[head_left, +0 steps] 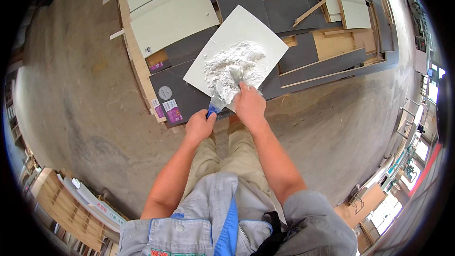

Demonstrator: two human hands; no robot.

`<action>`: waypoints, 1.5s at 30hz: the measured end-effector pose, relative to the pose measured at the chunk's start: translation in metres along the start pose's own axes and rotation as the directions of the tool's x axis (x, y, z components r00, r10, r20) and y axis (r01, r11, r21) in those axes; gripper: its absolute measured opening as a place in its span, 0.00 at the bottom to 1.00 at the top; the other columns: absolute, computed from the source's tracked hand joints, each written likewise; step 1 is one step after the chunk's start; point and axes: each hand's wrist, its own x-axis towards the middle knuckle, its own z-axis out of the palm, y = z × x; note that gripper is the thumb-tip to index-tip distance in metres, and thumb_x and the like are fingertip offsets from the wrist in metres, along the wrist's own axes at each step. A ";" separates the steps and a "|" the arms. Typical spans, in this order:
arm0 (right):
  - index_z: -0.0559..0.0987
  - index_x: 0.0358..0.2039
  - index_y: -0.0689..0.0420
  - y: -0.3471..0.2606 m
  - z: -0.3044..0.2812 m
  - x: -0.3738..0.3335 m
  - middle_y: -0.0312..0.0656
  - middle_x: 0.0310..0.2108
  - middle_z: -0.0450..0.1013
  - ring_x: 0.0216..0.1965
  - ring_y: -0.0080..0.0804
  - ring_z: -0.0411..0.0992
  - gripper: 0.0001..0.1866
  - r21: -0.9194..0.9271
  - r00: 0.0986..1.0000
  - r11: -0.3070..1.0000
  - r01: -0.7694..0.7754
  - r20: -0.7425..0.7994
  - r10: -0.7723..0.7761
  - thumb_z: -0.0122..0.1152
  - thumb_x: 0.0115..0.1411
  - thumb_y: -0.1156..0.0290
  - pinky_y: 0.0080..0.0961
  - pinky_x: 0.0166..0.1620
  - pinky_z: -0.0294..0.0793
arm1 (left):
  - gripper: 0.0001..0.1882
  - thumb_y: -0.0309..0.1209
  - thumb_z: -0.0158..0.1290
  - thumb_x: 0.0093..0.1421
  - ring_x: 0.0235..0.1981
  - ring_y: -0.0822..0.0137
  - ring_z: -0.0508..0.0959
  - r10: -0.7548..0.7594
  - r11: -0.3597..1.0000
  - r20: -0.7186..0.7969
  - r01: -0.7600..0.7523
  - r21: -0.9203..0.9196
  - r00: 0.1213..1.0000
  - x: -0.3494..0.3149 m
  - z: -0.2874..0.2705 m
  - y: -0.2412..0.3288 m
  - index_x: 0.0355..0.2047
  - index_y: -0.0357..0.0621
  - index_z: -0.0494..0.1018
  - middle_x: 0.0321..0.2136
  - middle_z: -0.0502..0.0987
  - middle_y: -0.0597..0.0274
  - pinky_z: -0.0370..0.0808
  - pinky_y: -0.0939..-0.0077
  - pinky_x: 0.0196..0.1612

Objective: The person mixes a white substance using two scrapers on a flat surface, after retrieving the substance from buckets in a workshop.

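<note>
A heap of white powder, lumpy and partly paste-like (241,56), lies on a square white board (241,21) turned cornerwise to me. My left hand (200,125) is closed round the blue handle of a putty knife (217,101), whose blade reaches the near left edge of the heap. My right hand (250,103) grips a second scraper (235,73); its metal blade, smeared with white, sits in the near part of the heap. Most of that tool's handle is hidden in my fist. The two blades are close together but appear apart.
Under the white board lies a stack of dark grey panels (185,83), with cream panels (173,16) at the far left. Offcuts and a loose wooden strip (309,13) lie at the far right. Concrete floor (90,90) surrounds the stack. Boards (71,204) lean at lower left.
</note>
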 end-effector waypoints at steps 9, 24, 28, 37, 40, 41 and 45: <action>0.78 0.44 0.59 -0.017 0.001 0.006 0.53 0.33 0.75 0.31 0.51 0.79 0.15 -0.097 0.995 0.993 0.063 0.083 -0.055 0.54 0.58 0.68 0.46 0.34 0.78 | 0.20 0.46 0.52 0.62 0.40 0.40 0.79 -0.009 0.998 -0.031 0.007 -0.057 0.999 -0.003 0.005 -0.002 0.35 0.38 0.77 0.33 0.80 0.40 0.74 0.51 0.43; 0.77 0.39 0.61 -0.025 0.001 0.028 0.53 0.35 0.75 0.33 0.50 0.80 0.11 -0.169 0.979 0.975 0.145 0.166 -0.117 0.53 0.59 0.70 0.43 0.34 0.79 | 0.20 0.44 0.53 0.63 0.37 0.41 0.78 -0.011 0.999 -0.052 0.009 -0.051 0.999 -0.005 0.009 0.004 0.32 0.37 0.77 0.30 0.79 0.41 0.73 0.52 0.40; 0.77 0.38 0.63 -0.027 -0.004 0.004 0.54 0.36 0.75 0.34 0.49 0.80 0.11 -0.179 0.970 0.971 0.157 0.212 -0.118 0.55 0.58 0.71 0.43 0.33 0.79 | 0.19 0.43 0.53 0.63 0.34 0.41 0.78 0.004 0.996 -0.087 -0.011 -0.087 0.996 -0.005 0.012 -0.001 0.32 0.36 0.77 0.28 0.78 0.41 0.73 0.53 0.38; 0.78 0.44 0.58 -0.003 -0.010 0.004 0.55 0.36 0.76 0.37 0.54 0.78 0.14 -0.074 0.971 0.995 0.067 0.233 -0.048 0.55 0.58 0.70 0.44 0.40 0.79 | 0.20 0.45 0.52 0.63 0.39 0.41 0.79 0.005 0.999 -0.063 -0.008 -0.051 0.998 -0.006 0.012 0.000 0.33 0.38 0.77 0.33 0.80 0.42 0.74 0.51 0.42; 0.78 0.46 0.57 0.012 0.004 -0.003 0.57 0.36 0.76 0.37 0.56 0.78 0.16 0.023 0.989 0.999 -0.023 0.144 0.019 0.54 0.59 0.68 0.46 0.40 0.78 | 0.20 0.46 0.52 0.63 0.39 0.41 0.79 -0.045 0.993 -0.016 0.043 -0.114 0.999 -0.005 0.016 0.000 0.34 0.38 0.77 0.34 0.80 0.42 0.74 0.51 0.42; 0.78 0.47 0.57 0.011 0.017 -0.012 0.57 0.36 0.76 0.37 0.56 0.78 0.16 0.035 0.987 0.999 -0.015 0.161 0.009 0.54 0.59 0.67 0.46 0.40 0.78 | 0.20 0.46 0.52 0.63 0.39 0.42 0.79 -0.046 0.991 -0.015 0.044 -0.126 0.999 -0.004 0.018 0.002 0.35 0.38 0.77 0.33 0.80 0.42 0.74 0.51 0.42; 0.76 0.51 0.57 0.017 0.025 -0.032 0.56 0.35 0.76 0.35 0.54 0.78 0.19 0.107 0.982 0.989 0.100 0.147 -0.116 0.54 0.59 0.66 0.46 0.38 0.78 | 0.20 0.46 0.52 0.63 0.38 0.42 0.80 -0.077 0.980 -0.011 0.074 -0.183 0.997 -0.006 0.031 -0.004 0.35 0.39 0.78 0.32 0.80 0.42 0.74 0.52 0.41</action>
